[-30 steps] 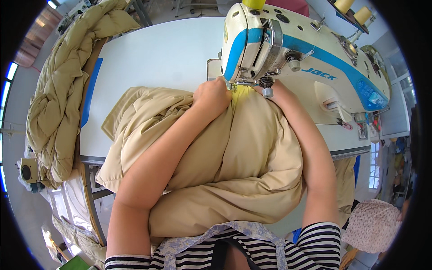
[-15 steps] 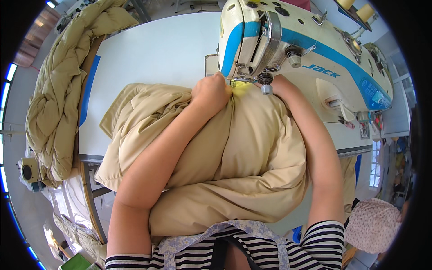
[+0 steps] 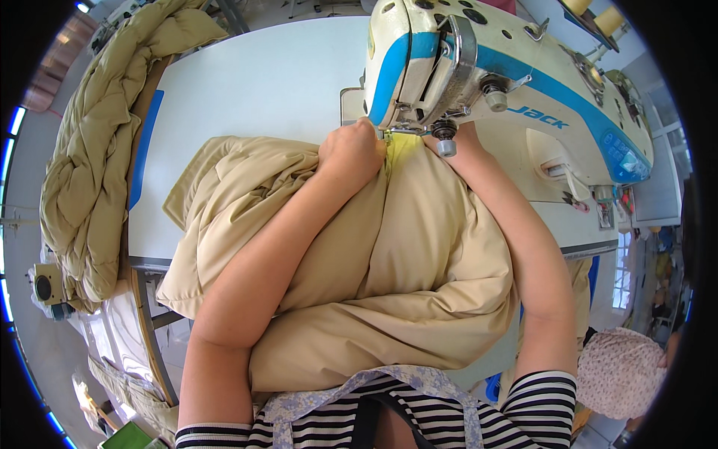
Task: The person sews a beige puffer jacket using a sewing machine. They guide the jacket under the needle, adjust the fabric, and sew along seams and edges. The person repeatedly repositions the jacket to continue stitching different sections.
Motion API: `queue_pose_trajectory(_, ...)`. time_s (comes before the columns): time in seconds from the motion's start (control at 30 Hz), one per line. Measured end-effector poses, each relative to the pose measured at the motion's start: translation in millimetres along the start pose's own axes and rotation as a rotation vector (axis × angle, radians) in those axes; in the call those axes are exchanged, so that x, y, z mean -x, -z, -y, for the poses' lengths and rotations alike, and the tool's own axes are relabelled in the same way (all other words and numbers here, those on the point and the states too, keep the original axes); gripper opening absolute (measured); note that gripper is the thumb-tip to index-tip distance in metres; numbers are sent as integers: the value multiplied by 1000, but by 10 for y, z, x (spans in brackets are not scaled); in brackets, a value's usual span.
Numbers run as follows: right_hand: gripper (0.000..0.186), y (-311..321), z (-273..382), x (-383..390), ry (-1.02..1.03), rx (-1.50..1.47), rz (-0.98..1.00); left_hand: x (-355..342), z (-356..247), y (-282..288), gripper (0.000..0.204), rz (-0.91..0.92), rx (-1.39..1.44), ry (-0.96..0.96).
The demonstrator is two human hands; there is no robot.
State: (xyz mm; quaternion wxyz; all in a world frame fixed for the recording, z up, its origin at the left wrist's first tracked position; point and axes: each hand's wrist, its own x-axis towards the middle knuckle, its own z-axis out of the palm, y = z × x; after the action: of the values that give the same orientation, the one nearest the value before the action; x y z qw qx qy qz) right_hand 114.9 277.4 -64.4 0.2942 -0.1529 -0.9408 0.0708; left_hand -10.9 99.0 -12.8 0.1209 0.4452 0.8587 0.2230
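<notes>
A bulky beige padded garment lies bunched on the white sewing table, its near folds hanging against my body. Its far edge reaches under the head of a white and blue sewing machine, where a yellow light falls on the cloth beside the needle area. My left hand is closed in a fist, gripping the garment just left of the needle. On the right side of the needle, my right hand rests at the cloth. Its fingers are mostly hidden behind the machine's tension knob.
Another beige quilted garment is draped over a stand at the left. Small scissors lie on the table right of the machine. Thread cones stand at the back right. A patterned cloth bundle is at the lower right.
My right hand and forearm have shifted slightly, and the cloth beside the needle looks a little more spread. My left hand keeps its grip in nearly the same place.
</notes>
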Motion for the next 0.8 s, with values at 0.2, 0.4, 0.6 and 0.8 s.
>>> queue_pose_trajectory(0.2, 15, -84, -40, -34, 72, -1, -50, -26, -19, 23, 31, 44, 17, 32)
queue_pose_trajectory(0.4, 35, 85, -51, -52, -161, -211, 332, -14, -38, 32, 33, 35, 1, 42)
queue_pose_trajectory(0.6, 40, -92, -95, -116, 11, -66, 79, -30, -29, 46, 34, 45, 14, 23)
queue_pose_trajectory(0.8, 36, -142, -197, -77, -61, -107, 167, -29, -35, 61, 34, 50, 32, 24)
